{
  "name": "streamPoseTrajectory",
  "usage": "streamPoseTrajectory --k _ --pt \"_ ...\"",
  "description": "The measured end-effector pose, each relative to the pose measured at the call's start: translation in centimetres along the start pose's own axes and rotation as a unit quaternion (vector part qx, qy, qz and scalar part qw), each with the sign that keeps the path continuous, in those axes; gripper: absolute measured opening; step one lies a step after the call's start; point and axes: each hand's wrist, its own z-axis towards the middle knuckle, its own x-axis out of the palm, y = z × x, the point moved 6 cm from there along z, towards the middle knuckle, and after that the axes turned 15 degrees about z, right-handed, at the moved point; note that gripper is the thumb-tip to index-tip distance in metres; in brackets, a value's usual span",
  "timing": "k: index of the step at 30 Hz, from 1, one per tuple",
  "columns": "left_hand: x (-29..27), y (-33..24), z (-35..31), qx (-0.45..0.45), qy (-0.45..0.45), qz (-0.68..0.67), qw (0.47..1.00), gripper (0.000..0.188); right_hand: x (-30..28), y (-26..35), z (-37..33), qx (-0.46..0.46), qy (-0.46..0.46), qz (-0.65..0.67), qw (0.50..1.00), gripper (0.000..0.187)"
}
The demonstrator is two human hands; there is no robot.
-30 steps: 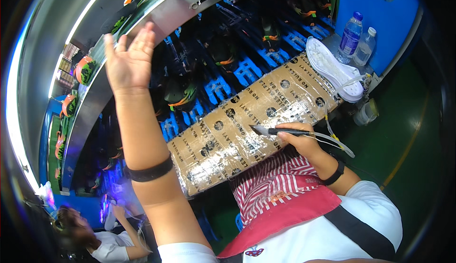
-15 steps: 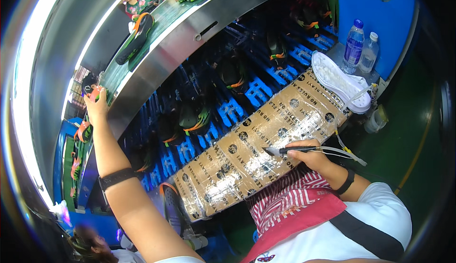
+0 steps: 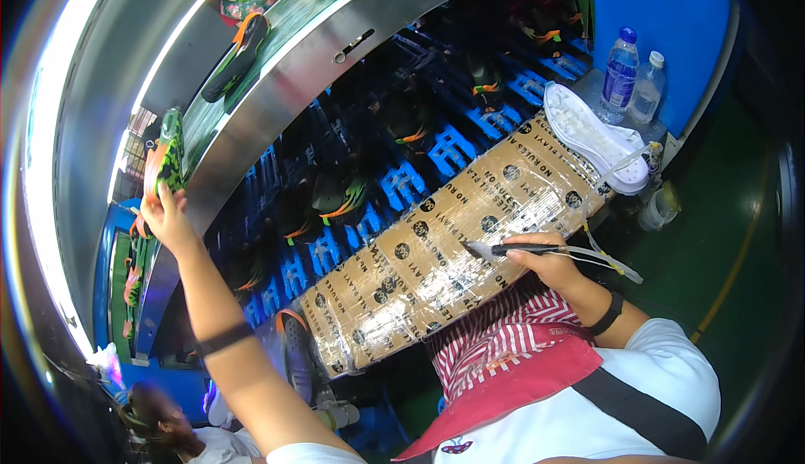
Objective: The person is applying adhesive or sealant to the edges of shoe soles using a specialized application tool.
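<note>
My left hand is stretched out to the far left, its fingers closed on the lower end of a shoe in black, green and orange. The shoe stands on end at the edge of the green conveyor belt. My right hand grips a black-handled brush with pale bristles. A thin clear tube trails from the handle's back end. The brush hangs above a long cardboard-covered board wrapped in clear film, in front of my body.
Another shoe lies farther along the belt. Below the belt, several dark shoes sit by blue racks. A white sole-shaped tray and two bottles stand at the right. Other people are at lower left and across the belt.
My left hand has drawn down a little, and the shoe in it has turned up on end, showing its green side. My right hand and the brush have barely shifted.
</note>
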Motion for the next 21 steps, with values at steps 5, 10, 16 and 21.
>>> streamPoseTrajectory --k 5,10,16,21 --pt "-2.4 -8.5 -14.9 0.126 0.015 0.046 0.991 0.030 -1.2 0.0 -0.9 0.024 -0.048 0.013 0.998 0.023" --pt "-4.9 -7.2 -30.7 0.105 0.088 0.017 0.990 0.028 -0.4 0.0 -0.8 0.005 -0.030 0.007 0.999 0.023" --pt "-5.1 -3.9 -43.1 -0.120 0.320 0.028 0.939 0.023 1.4 -1.2 -0.8 0.038 -0.001 0.040 0.998 0.025" --pt "-6.2 -2.2 -47.0 -0.300 0.253 -0.078 0.916 0.031 2.0 -2.2 -1.1 0.033 0.011 0.040 0.999 0.024"
